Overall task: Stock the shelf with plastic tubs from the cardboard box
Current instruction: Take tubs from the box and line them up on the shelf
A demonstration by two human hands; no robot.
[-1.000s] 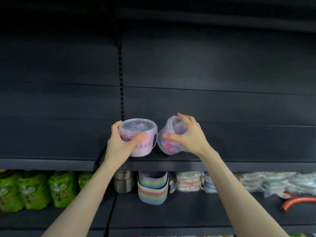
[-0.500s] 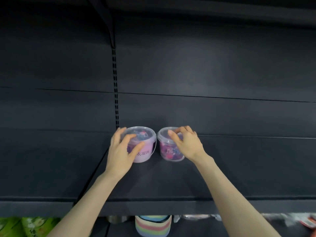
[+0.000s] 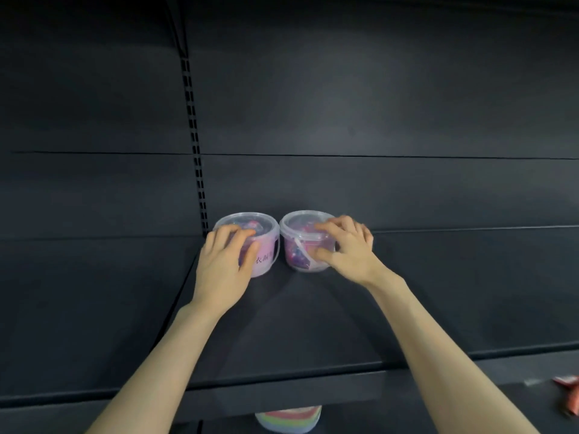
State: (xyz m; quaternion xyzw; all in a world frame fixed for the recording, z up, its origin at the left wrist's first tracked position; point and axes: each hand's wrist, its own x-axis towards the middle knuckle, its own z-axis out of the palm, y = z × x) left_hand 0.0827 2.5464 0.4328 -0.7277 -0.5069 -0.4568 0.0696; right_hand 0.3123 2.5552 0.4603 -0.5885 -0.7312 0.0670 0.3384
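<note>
Two small plastic tubs with clear lids stand upright side by side at the back of a dark shelf (image 3: 313, 324). The left tub (image 3: 266, 242) is pink with dark lettering; my left hand (image 3: 224, 261) grips its front and left side, fingertips on the lid. The right tub (image 3: 300, 233) is clear with pink and purple contents; my right hand (image 3: 344, 249) holds it from the right, fingers curled over the lid and thumb against its front. The cardboard box is out of sight.
A slotted upright (image 3: 195, 151) runs down the shelf's back panel just left of the tubs. Dark shelf surface stretches to both sides. Below the shelf's front edge show a striped pastel item (image 3: 288, 418) and a red item (image 3: 567, 380) at the far right.
Both tubs have gone from the shelf's front edge to the back, and the tilted right tub now stands upright. My hands stay on them; the view has risen.
</note>
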